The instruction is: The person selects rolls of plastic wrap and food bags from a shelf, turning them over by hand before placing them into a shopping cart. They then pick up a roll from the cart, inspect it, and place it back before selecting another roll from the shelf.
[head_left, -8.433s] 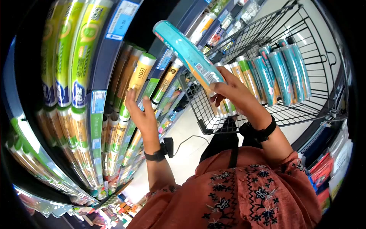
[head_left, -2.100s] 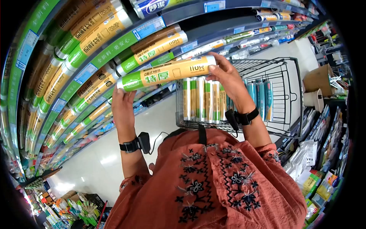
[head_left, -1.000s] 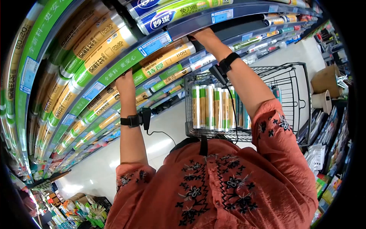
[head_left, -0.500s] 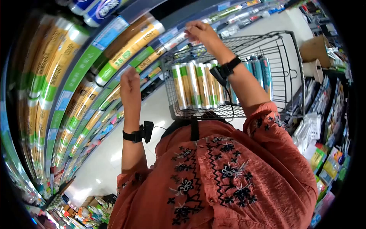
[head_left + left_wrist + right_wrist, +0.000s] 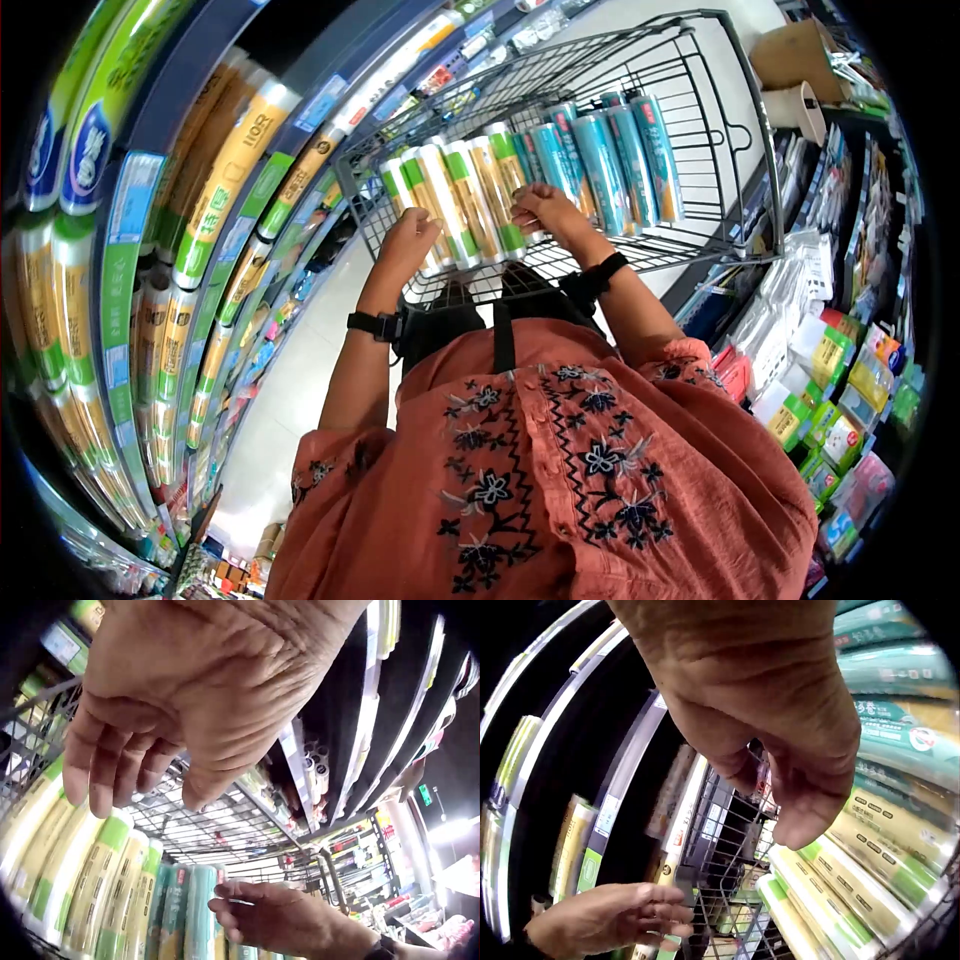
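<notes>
My left hand (image 5: 405, 245) hovers at the near left end of a row of yellow-and-green plastic-bag rolls (image 5: 466, 205) standing in the shopping cart (image 5: 757, 150). In the left wrist view its fingers hang loosely bent over the roll tops, thumb apart, with nothing between them. My right hand (image 5: 552, 212) is over the middle of the row, where yellow rolls meet teal rolls (image 5: 600, 165). The right wrist view shows its fingers and thumb relaxed, with a gap between them and no roll in it. Both palms partly hide the rolls beneath.
Shelves of similar rolls (image 5: 235, 170) rise along the left, with price tags (image 5: 130, 195) on their edges. On the right are racks of packaged goods (image 5: 820, 350). A cardboard box (image 5: 800, 62) stands beyond the cart, and pale floor (image 5: 300, 350) shows between shelf and cart.
A teal roll was in my right hand, then both hands held a yellow-green roll. Both hands then reached into the shelf, came away without it and moved right and down over the cart.
</notes>
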The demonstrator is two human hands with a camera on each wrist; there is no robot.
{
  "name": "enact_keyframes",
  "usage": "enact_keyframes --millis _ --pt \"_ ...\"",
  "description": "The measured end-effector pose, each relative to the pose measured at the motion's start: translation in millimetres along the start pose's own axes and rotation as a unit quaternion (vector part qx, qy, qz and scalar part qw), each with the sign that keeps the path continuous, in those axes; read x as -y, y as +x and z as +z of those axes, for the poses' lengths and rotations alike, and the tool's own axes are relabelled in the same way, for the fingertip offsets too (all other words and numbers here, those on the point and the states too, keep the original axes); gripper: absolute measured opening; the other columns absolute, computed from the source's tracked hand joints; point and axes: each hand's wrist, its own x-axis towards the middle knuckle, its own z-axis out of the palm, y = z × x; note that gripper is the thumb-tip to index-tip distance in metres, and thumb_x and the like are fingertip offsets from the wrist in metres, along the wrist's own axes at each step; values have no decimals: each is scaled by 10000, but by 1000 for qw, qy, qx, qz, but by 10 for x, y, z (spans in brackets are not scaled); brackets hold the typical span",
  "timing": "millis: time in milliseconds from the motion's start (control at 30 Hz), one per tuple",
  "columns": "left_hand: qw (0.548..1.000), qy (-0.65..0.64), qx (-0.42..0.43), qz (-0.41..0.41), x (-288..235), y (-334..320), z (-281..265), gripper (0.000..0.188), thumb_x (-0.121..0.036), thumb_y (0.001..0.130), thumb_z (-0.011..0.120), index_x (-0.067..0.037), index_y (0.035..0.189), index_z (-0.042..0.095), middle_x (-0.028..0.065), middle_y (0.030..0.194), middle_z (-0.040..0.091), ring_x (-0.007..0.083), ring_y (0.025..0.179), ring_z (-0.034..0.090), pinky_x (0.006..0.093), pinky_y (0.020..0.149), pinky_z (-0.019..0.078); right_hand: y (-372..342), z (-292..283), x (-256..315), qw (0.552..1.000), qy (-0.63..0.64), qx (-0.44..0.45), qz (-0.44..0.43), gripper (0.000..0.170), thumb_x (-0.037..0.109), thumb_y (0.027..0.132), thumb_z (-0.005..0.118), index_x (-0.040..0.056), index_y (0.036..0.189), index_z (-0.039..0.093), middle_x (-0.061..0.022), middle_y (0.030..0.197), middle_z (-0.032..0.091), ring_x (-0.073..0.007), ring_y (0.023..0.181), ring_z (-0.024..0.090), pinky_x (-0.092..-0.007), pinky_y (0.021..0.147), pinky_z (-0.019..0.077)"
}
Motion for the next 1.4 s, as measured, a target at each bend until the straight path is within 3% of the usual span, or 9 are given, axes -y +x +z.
enact_keyframes --millis 267,467,600,633,833,1033,1167,1267,1400 --pt "996 77 -19 -51 470 851 657 644 -390 899 653 113 1278 518 293 1168 653 397 1079 652 417 916 516 -15 18 -91 998 7 56 35 315 234 974 602 3 1188 584 -81 974 663 -182 814 661 -321 725 570" --pt "974 78 24 -210 814 1431 846 788 -424 861 676 181 1305 437 350 1200 614 424 1126 626 435 935 518 -64 -100 -81 996 33 73 40 332 233 984 579 -10 1210 578 -92 984 664 -173 824 662 -304 725 565" --pt "977 43 11 -211 825 1558 975 749 -386 831 704 191 1253 480 340 1154 639 420 1069 654 445 882 540 -85 -231 -66 995 34 86 46 369 248 1006 564 -24 1255 556 -121 1032 674 -182 851 673 -301 746 565" --pt "976 22 16 -215 1012 1650 1064 715 -404 829 726 152 1238 539 258 1154 650 378 1077 644 427 899 513 -97 -254 -56 994 36 86 49 373 251 1007 562 -24 1260 554 -121 1035 674 -182 853 673 -300 749 565" --pt "961 77 -28 -265 1144 1767 1280 929 -394 759 746 161 1407 378 348 1347 528 420 1232 564 404 1008 497 -154 -313 12 993 42 84 69 381 252 1005 557 -25 1266 551 -120 1043 672 -188 860 674 -302 763 562" --pt "973 10 -33 -226 1165 1680 1222 825 -390 724 791 138 1301 526 298 1279 601 363 1154 628 396 937 516 -157 -318 -12 994 60 67 63 368 235 961 602 -28 1218 584 -92 959 673 -186 814 672 -303 720 553" --pt "972 -171 -66 -144 686 1323 956 620 -384 738 782 58 1155 656 159 1026 704 279 937 688 391 813 524 -145 -315 50 993 19 97 61 381 244 990 578 -24 1260 545 -110 1063 654 -184 886 669 -293 771 556" --pt "934 -273 33 -230 511 1190 734 587 -411 810 712 16 1203 626 110 1027 682 255 946 686 415 823 552 -146 -235 11 995 -65 78 -3 413 271 971 610 -18 1259 549 -98 1106 629 -168 969 642 -295 790 543" --pt "888 -429 78 -149 29 787 595 522 -395 889 647 4 1221 590 140 1078 662 264 969 688 412 876 581 -202 -125 -26 992 -99 61 -41 517 332 945 647 -16 1304 517 -91 1164 611 -187 1071 591 -311 852 508"
